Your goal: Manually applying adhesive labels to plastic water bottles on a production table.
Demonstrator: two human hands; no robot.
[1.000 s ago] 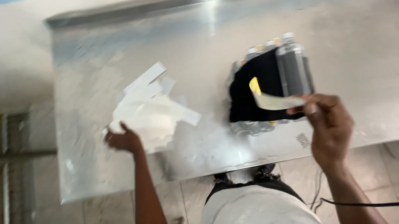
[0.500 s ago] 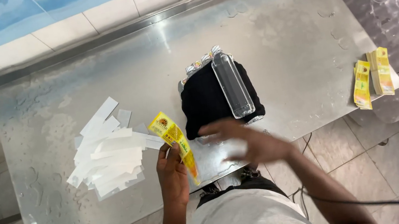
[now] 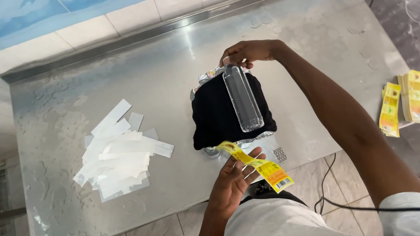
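Right hand [image 3: 247, 52], upper centre of frame, fingers curled around the cap end of a clear plastic bottle [image 3: 242, 97] lying lengthwise on a black cloth [image 3: 218, 114] at mid-frame; crinkled silver edges show under the cloth, what they belong to I cannot tell. Left hand [image 3: 232, 183], lower centre, pinches a yellow label strip [image 3: 255, 164] between thumb and fingers, the strip slanting down to the right with a small barcode patch at its low end. Judgement: for a clean result the bottle wants steadying at the cap so it cannot roll on the cloth, and the strip wants to meet the smooth cylinder square to its axis, pressed from the middle outward to keep out wrinkles. Table [image 3: 78, 214] is brushed steel, dull glare, water-marked. Loose heap of white paper backing strips [image 3: 114, 154], flat, at centre left. Small stack of yellow labels [image 3: 403, 102] at the table's right edge. Black cable [image 3: 407, 208] trails lower right.
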